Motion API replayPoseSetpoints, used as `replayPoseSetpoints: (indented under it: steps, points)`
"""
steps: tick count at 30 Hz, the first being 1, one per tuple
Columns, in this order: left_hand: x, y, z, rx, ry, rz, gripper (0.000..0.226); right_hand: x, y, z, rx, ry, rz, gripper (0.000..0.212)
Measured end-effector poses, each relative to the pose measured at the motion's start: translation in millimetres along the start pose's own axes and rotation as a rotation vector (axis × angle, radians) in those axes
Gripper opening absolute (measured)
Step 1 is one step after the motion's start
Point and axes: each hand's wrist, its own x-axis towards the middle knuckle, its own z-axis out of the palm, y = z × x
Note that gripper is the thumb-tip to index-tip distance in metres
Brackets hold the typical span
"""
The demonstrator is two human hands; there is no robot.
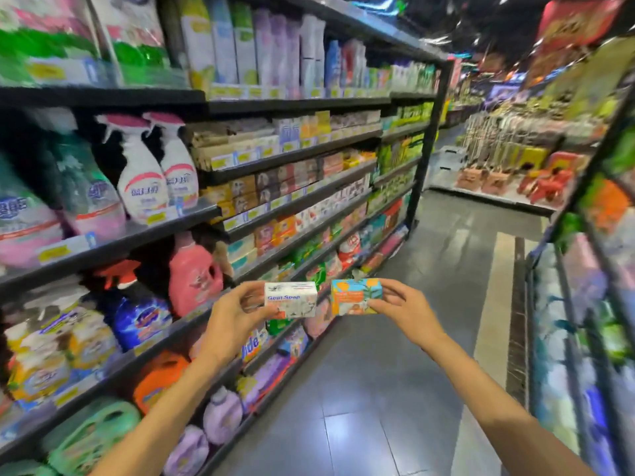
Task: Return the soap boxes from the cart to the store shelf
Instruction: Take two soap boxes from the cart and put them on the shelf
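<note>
left hand (237,312) pinches white soap box (290,299) | right hand (400,309) pinches orange box (356,297) | both lengthwise level, side by side | soap shelf (292,204) up-left, left hand nearer

Two soap boxes (290,299) (356,297) sit side by side, store shelf (220,214) left, aisle floor (395,372) below.

My left hand (237,309) holds a white box (290,299), blue lettering, faint grey floral print. My right hand (403,309) holds an orange and sky-blue box (356,297), leafy pattern. Shelves (292,156) black, yellow price tags. Spray bottles (156,173) white, pink tops. Jug (194,274) pink. Floor (395,389) grey tile.
</note>
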Motion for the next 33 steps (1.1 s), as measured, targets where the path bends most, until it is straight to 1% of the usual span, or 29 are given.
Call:
replayPoseSetpoints:
  steps: [5, 8, 11, 18, 22, 26, 33]
  points:
    - [61.0, 34.0, 72.6, 0.070, 0.015, 0.089, 0.046, 45.3, -3.2, -76.5, -0.035, 0.025, -0.030, 0.038]
    - [101.4, 43.2, 105.3, 0.061, 0.014, 0.096, 0.045, 74.7, 1.4, -113.2, -0.049, 0.061, -0.030, 0.039]
    - [144.8, 44.7, 132.3, 0.044, -0.021, 0.100, 0.046, 106.6, 8.7, -141.1, -0.044, 0.103, -0.025, 0.040]
    - [261.7, 34.4, 193.0, 0.035, -0.041, 0.134, 0.043, 205.8, 40.7, -187.2, -0.048, 0.140, -0.028, 0.039]
    - [344.8, 21.2, 224.5, 0.010, -0.078, 0.135, 0.045, 272.6, 50.6, -210.1, -0.068, 0.156, -0.031, 0.036]
    - [425.2, 16.0, 254.3, 0.009, -0.135, 0.145, 0.047, 347.6, 58.0, -234.2, -0.083, 0.217, -0.024, 0.037]
    - [530.2, -3.3, 295.4, 0.018, -0.123, 0.126, 0.043, 465.2, 79.9, -264.3, -0.063, 0.258, -0.026, 0.037]
